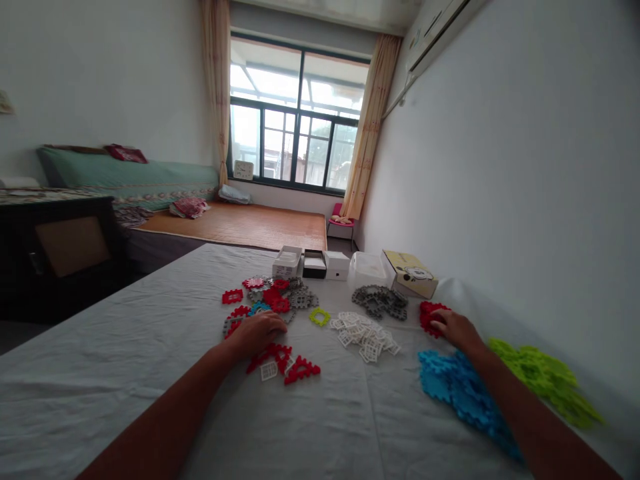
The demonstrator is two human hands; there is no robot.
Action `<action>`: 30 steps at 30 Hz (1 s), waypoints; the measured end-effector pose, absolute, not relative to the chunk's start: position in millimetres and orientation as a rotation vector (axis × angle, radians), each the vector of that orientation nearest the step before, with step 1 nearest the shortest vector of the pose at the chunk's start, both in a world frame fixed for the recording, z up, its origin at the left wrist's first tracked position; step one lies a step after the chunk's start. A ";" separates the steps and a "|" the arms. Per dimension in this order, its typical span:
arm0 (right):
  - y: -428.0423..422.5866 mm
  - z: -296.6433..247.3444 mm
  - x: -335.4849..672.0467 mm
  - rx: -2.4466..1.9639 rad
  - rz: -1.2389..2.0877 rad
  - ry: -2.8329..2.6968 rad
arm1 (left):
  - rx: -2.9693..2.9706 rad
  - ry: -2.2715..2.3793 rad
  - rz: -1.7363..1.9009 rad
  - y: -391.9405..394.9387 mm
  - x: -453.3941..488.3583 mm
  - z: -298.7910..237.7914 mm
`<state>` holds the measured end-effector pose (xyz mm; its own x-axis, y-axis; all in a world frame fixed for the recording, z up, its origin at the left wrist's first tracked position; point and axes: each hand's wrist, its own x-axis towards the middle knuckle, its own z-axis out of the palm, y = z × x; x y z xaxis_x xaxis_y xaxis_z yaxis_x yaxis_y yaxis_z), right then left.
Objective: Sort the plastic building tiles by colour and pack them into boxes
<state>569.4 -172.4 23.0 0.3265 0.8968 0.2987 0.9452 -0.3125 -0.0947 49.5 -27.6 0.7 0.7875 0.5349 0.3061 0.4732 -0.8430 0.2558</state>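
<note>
My left hand [257, 331] lies palm down on a mixed heap of red, grey and blue toothed plastic tiles [270, 299], its fingers curled over some of them. My right hand [456, 328] reaches to a small pile of red tiles [429, 311] near the wall, fingers curled onto them; what they grip is hidden. Between my hands lie a white tile pile [364, 331], a grey tile pile [379, 301] and one yellow-green tile [319, 317]. Red tiles and a white one [285, 363] sit just in front of my left hand.
Blue tiles [457, 393] lie under my right forearm, green ones [547, 380] against the wall. Small white boxes [313, 263], a clear tub [367, 270] and a yellow carton [411, 273] line the far edge of the grey cloth-covered table [125, 373]. A bed stands beyond.
</note>
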 end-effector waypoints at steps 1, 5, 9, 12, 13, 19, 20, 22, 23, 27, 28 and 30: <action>-176.7 17.9 575.2 -2.383 -0.315 -1.623 | 2.811 0.801 0.557 -27.8 49.8 0.8; -182.3 17.0 574.1 -2.428 -0.495 -1.511 | 2.809 0.809 0.575 -28.8 49.4 1.5; -170.5 32.7 516.5 -2.222 -0.504 -1.595 | 2.811 0.839 0.556 -30.8 48.7 3.6; -162.8 35.5 426.6 -1.837 -0.082 -1.933 | 2.809 0.844 0.537 -31.8 48.8 4.1; -162.4 34.1 392.6 -1.728 0.066 -2.048 | 2.809 0.842 0.535 -32.0 48.9 3.9; -165.2 19.8 256.3 -1.298 0.215 -2.485 | 2.809 0.856 0.564 -33.4 48.3 3.4; -165.0 18.2 250.1 -1.310 0.200 -2.488 | 2.812 0.849 0.562 -33.5 48.2 3.8; -165.6 16.1 247.5 -1.336 0.184 -2.467 | 2.818 0.840 0.553 -33.6 48.0 4.7; -166.6 15.7 249.7 -1.343 0.193 -2.447 | 2.817 0.843 0.549 -33.5 48.0 5.1; -170.5 21.3 279.1 -1.416 0.231 -2.243 | 2.787 0.857 0.555 -32.0 47.6 5.0; -169.5 25.0 293.5 -1.449 0.205 -2.181 | 2.781 0.853 0.554 -31.6 47.5 4.8; -164.2 34.1 333.7 -1.536 0.108 -2.072 | 2.772 0.852 0.555 -30.9 47.3 4.5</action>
